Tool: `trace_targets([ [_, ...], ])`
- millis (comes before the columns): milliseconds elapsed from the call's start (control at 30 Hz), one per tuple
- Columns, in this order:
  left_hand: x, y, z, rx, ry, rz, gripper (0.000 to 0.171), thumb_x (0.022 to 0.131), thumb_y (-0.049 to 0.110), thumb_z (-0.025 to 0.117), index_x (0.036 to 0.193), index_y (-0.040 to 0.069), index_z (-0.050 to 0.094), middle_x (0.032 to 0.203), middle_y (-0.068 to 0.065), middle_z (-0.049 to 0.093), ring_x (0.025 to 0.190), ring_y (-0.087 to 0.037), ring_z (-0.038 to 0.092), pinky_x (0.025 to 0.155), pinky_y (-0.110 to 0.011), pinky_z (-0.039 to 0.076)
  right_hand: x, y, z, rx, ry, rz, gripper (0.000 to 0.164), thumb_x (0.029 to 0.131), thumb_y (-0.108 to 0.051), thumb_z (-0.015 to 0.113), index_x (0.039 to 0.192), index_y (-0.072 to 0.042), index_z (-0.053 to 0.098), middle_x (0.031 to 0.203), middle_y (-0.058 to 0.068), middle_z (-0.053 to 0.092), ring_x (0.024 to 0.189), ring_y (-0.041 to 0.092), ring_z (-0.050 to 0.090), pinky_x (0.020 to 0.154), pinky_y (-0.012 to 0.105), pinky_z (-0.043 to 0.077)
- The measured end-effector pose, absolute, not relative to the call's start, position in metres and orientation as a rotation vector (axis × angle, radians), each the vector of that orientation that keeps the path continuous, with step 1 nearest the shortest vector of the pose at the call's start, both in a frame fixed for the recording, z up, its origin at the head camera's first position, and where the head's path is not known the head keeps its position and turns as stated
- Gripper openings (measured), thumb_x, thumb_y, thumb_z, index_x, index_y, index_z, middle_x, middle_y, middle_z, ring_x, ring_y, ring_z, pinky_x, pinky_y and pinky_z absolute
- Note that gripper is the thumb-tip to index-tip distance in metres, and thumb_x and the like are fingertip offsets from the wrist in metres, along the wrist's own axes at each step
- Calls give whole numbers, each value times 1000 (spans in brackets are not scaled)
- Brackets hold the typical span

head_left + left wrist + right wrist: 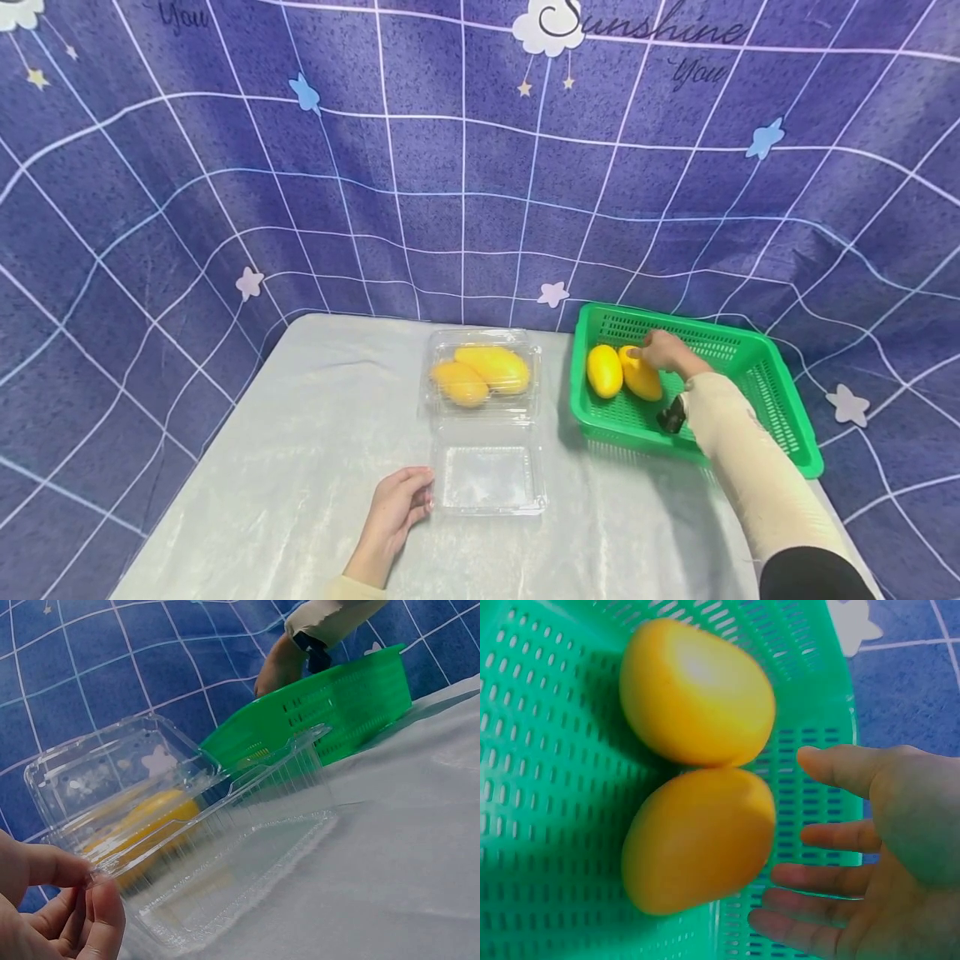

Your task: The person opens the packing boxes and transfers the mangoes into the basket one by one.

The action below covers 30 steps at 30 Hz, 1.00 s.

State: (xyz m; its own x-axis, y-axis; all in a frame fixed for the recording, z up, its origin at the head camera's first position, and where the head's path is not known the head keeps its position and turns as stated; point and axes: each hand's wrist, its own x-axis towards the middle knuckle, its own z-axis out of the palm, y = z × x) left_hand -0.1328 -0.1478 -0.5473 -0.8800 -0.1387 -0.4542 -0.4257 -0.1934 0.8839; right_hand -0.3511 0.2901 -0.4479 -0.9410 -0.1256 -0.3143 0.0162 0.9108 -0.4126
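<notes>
My left hand [397, 504] pinches the rim of a clear plastic clamshell container [491, 510] between thumb and fingers, at its near left corner. Two yellow mangoes, a left one [459, 385] and a right one [501, 369], lie in the far part of the clear plastic; its near part holds nothing. My right hand [900, 840] is inside the green basket [780, 392], its fingers straight and spread. Beside those fingertips lie two more mangoes, an upper one [697, 694] and a lower one [701, 840], touching each other in the right wrist view.
A pale grey cloth [322, 433] covers the table. Behind it hangs a blue curtain [465, 208] with a grid and stars. The slotted basket stands at the right, close to the curtain. A dark wrist device [672, 415] sits on my right sleeve.
</notes>
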Motion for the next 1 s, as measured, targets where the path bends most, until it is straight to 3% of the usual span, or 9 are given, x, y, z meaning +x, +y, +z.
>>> trace_targets([
  [133, -133, -148, -547, -664, 1861, 2191, 37, 89, 15, 65, 116, -10, 58, 81, 0, 61, 69, -11, 58, 60, -21, 54, -351, 285, -444, -114, 2758, -596, 67, 98, -40, 52, 138, 13, 40, 139, 36, 43, 125, 52, 45, 102, 59, 44],
  [233, -132, -148, -546, -652, 1879, 2174, 39, 89, 17, 66, 117, -9, 58, 83, 1, 62, 71, -11, 58, 62, -21, 55, -349, 283, -443, -120, 2762, -607, 69, 98, -41, 53, 140, 11, 39, 141, 36, 41, 129, 53, 40, 107, 61, 39],
  [400, -131, -150, -548, -630, 1905, 2133, 43, 90, 22, 65, 120, -7, 57, 88, 2, 62, 76, -10, 58, 67, -22, 56, -343, 279, -440, -138, 2790, -614, 68, 98, -41, 54, 139, 11, 40, 140, 37, 43, 128, 54, 41, 106, 61, 39],
  [1000, -132, -149, -550, -639, 1899, 2144, 41, 91, 21, 65, 120, -7, 57, 86, 2, 62, 75, -12, 58, 67, -24, 56, -325, 268, -421, -292, 2866, -669, 67, 97, -38, 57, 138, 12, 39, 127, 36, 54, 114, 49, 56, 96, 59, 47],
])
